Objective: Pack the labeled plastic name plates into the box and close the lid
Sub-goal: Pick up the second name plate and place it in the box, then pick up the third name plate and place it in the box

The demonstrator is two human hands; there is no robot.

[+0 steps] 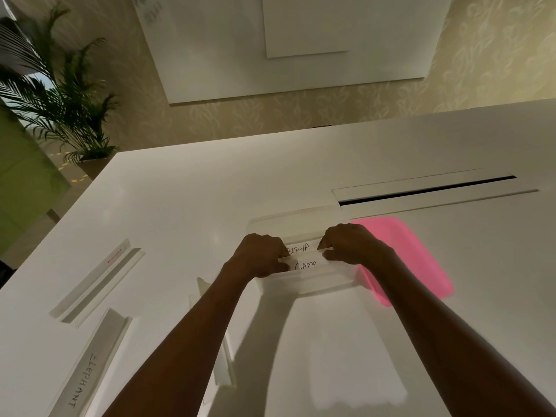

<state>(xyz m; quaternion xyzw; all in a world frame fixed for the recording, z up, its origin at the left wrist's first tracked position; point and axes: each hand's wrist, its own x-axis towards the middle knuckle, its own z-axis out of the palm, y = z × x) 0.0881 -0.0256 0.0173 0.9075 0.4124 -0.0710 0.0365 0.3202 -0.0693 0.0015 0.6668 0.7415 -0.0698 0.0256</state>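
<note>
A clear plastic box (pixel 304 285) stands in the middle of the white table. Inside it lies a name plate marked ALPHA (pixel 301 247). In front of that one is a plate marked GAMA (pixel 306 264), held at both ends over the box. My left hand (pixel 260 254) grips its left end and my right hand (pixel 350 243) grips its right end. The pink lid (pixel 415 257) lies flat on the table just right of the box. Loose plates lie to the left: one marked ELEPHANT (pixel 87 364), a blank-looking one (pixel 96 282), and one partly hidden under my left forearm (pixel 224 356).
A long cable slot (pixel 427 191) with a dark opening runs across the table behind the box. The table's left edge slants from the near left to the far middle. A potted palm (pixel 69 94) stands on the floor beyond that edge.
</note>
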